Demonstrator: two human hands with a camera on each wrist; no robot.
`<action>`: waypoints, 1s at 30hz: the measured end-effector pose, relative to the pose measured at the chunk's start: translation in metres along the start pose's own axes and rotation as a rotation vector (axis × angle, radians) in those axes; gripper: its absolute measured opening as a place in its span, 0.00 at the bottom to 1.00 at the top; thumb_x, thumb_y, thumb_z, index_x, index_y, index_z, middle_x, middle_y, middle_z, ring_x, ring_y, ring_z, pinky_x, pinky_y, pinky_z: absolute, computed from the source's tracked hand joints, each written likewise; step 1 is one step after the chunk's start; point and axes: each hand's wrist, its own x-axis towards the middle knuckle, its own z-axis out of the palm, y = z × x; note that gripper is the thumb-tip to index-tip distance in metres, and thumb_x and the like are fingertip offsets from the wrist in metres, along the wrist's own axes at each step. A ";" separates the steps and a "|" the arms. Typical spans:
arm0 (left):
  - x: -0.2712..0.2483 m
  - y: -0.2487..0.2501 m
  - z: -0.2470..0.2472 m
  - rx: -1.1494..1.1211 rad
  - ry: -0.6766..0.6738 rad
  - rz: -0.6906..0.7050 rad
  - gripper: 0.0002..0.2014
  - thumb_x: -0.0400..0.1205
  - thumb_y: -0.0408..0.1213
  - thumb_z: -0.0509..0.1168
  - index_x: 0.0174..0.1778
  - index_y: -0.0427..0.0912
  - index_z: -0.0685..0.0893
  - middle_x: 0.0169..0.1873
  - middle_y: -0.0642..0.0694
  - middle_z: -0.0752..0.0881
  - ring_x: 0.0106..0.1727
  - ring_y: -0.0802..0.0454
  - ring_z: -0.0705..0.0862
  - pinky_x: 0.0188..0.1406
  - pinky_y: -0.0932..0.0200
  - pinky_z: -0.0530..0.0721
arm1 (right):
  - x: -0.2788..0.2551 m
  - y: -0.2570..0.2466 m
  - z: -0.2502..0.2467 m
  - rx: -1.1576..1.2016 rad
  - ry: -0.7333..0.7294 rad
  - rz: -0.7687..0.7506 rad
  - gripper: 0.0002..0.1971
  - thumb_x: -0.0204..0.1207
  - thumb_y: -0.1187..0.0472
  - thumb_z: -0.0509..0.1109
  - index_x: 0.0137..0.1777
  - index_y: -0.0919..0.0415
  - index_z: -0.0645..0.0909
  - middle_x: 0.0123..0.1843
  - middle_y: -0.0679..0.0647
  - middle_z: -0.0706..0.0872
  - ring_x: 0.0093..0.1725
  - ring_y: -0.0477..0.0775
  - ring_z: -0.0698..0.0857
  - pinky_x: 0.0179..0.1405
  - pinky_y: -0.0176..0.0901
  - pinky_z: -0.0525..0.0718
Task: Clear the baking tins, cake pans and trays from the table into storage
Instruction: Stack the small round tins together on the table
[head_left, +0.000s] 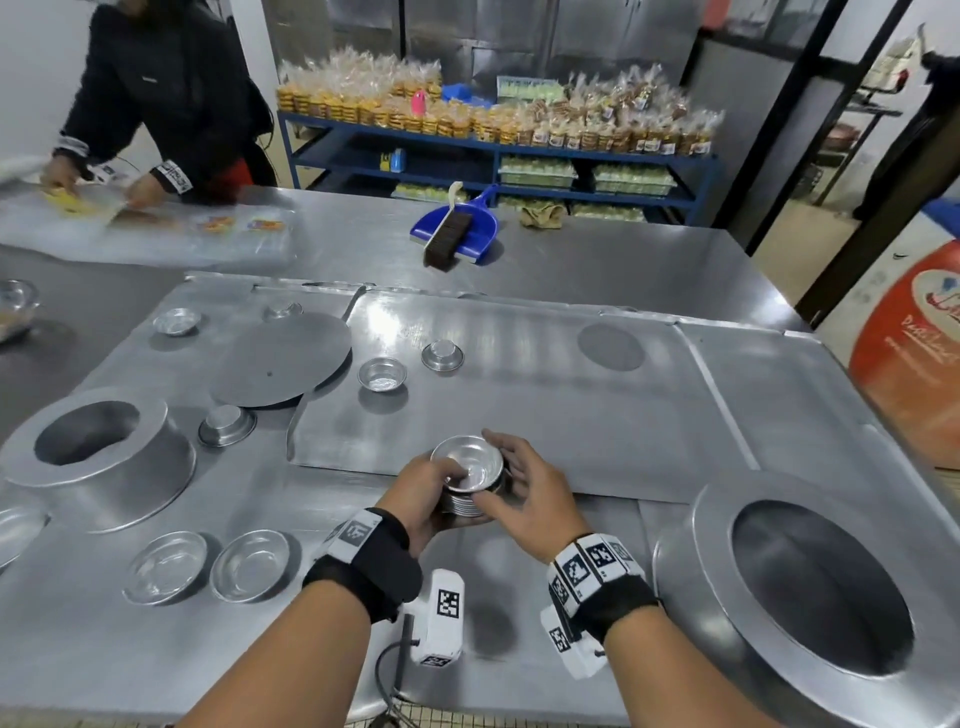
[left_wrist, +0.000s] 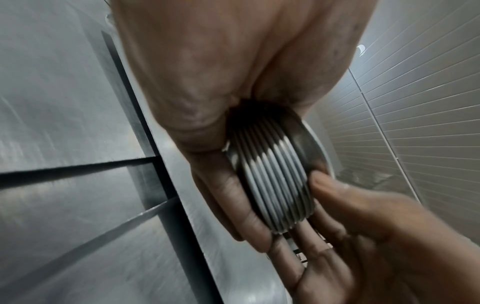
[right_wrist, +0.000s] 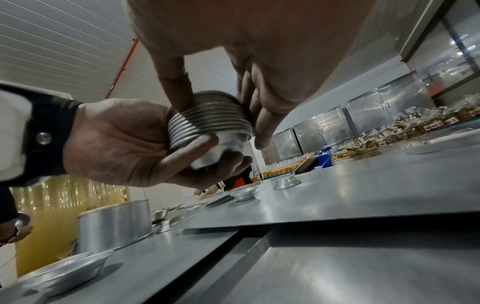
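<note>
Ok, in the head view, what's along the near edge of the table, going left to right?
Upside-down cake pan → two shallow tins side by side and → left hand and right hand, both gripping the stack of small tins → large round cake pan.

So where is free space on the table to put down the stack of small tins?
The flat tray is bare between the upturned tin and the dark disc. Also bare: the table before the stack. Crowded: left, around the tall pan.
</note>
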 end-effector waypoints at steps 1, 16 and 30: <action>0.001 -0.002 0.002 0.011 -0.002 0.009 0.19 0.80 0.22 0.56 0.66 0.30 0.81 0.49 0.29 0.88 0.45 0.36 0.89 0.38 0.43 0.90 | -0.002 0.001 -0.004 -0.002 -0.009 0.011 0.34 0.68 0.68 0.78 0.75 0.54 0.75 0.65 0.43 0.86 0.65 0.35 0.83 0.68 0.38 0.81; 0.006 -0.030 0.030 0.176 -0.107 -0.054 0.18 0.82 0.18 0.58 0.67 0.34 0.79 0.61 0.26 0.85 0.52 0.26 0.88 0.50 0.29 0.88 | -0.008 0.006 -0.041 -0.294 0.023 0.269 0.07 0.69 0.67 0.74 0.45 0.61 0.91 0.37 0.56 0.92 0.35 0.53 0.91 0.35 0.44 0.92; 0.023 -0.043 0.056 1.314 -0.078 0.013 0.08 0.75 0.27 0.67 0.45 0.31 0.90 0.41 0.36 0.92 0.44 0.41 0.93 0.44 0.48 0.93 | -0.029 0.041 -0.048 -0.520 -0.034 0.492 0.09 0.68 0.62 0.75 0.48 0.59 0.90 0.45 0.56 0.91 0.46 0.53 0.90 0.42 0.40 0.89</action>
